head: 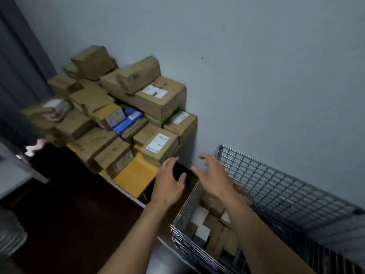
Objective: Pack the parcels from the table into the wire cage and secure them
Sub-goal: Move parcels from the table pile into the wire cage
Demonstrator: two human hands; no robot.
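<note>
Mid-packing, my open, empty left hand and right hand reach for the box at the table's corner; next, I'd grip both its sides.

A plain, pale blue-grey wall fills the upper and right parts of the view, marked by a small dark speck. At far left stands a dark grey vertical band, curtain or door frame, too blurred to tell which. A dark reddish-brown table top spreads across the lower left in dim, even light, with one bright glare patch at its far edge
</note>
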